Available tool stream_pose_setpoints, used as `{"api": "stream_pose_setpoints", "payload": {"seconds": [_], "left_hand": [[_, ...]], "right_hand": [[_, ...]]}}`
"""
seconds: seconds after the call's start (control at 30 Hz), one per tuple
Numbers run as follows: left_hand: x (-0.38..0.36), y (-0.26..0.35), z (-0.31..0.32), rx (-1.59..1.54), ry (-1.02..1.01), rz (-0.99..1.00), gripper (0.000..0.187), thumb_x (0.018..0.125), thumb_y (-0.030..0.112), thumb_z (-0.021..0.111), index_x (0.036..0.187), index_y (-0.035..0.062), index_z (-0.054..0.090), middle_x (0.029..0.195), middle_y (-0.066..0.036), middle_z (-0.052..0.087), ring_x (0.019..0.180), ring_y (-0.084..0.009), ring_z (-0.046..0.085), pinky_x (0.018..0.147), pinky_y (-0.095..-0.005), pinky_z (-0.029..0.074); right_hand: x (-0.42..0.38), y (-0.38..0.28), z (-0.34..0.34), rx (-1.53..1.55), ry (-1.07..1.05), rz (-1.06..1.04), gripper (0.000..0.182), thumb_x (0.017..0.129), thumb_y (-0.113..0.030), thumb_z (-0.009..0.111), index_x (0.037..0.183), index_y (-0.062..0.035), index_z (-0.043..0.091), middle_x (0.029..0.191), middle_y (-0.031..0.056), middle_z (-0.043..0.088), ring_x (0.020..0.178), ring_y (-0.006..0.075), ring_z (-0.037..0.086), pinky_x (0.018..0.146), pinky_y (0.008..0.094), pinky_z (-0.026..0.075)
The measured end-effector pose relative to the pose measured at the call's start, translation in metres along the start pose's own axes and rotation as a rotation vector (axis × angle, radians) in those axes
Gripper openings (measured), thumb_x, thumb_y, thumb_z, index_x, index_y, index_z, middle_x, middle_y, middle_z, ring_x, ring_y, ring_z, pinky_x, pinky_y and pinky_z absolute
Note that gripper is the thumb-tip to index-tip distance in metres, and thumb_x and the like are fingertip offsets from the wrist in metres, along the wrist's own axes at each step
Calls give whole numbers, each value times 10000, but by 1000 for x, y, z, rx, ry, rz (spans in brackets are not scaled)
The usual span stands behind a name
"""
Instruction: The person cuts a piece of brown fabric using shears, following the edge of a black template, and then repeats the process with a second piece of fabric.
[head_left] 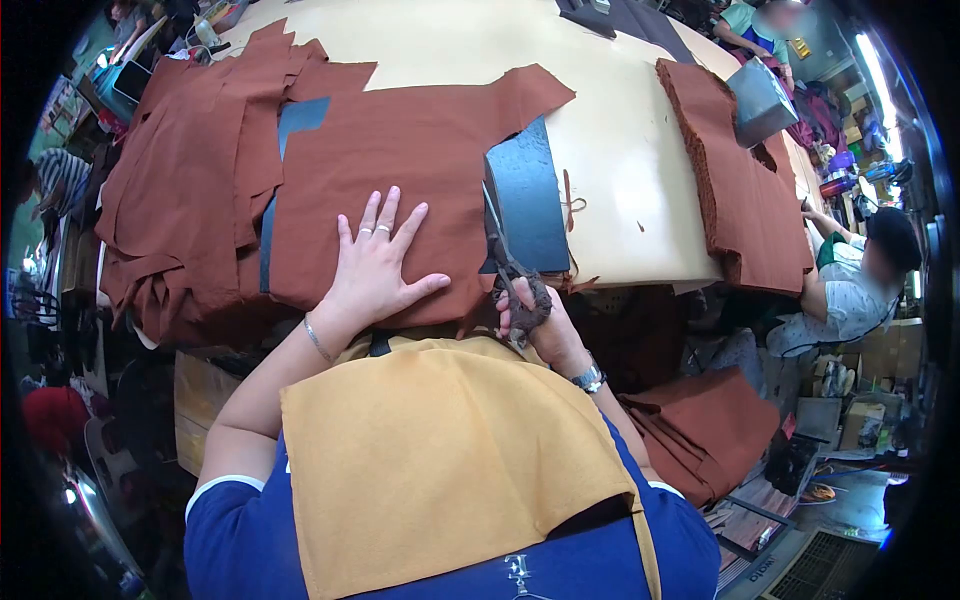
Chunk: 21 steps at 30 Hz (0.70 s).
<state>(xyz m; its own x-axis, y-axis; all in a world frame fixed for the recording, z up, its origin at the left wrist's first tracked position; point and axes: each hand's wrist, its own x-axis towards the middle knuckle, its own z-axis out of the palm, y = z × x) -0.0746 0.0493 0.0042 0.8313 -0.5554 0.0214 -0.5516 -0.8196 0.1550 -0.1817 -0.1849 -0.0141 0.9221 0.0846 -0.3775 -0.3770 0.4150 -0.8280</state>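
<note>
My left hand [378,262] lies flat with its fingers spread on a rust-brown cloth piece [400,135]. Beneath that cloth a dark blue board [530,200] shows at both sides. At the cloth's right edge, my right hand [532,315] is wrapped round the dark, cloth-bound handles of large scissors [496,225]. The scissor blades point away from me, along the cloth's edge and over the board. A tan cloth [440,430] covers my front.
Brown cloth pieces [180,180] pile up at the left. A thick brown stack [735,180] lies at the right, with a metal box [763,100] on it. More folded brown cloth [705,430] is below the pale table [620,170]. A person [850,275] sits at the right.
</note>
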Motion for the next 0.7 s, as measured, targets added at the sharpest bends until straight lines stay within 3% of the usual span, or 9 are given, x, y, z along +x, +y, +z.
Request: {"api": "stream_pose_setpoints", "payload": {"seconds": [0.17,0.7], "left_hand": [[-4,3,-3,9,-31,-6,934,768,703,561,1497,201,262,1564,-177,120,1444,-379,82,1076,-677,91],[-5,3,-3,-2,-44,-9,935,770,703,554,1496,190,266,1562,-190,125,1445,-379,84,1077,-674,86]], "right_hand": [[4,-1,0,4,-17,20,333,947,-368,579,878,-42,584,705,18,584,605,93,580,577,236,491],[-3,-2,1,-103,-27,6,257,925,-301,630,940,-46,603,790,-7,591,635,69,574,582,217,475]]}}
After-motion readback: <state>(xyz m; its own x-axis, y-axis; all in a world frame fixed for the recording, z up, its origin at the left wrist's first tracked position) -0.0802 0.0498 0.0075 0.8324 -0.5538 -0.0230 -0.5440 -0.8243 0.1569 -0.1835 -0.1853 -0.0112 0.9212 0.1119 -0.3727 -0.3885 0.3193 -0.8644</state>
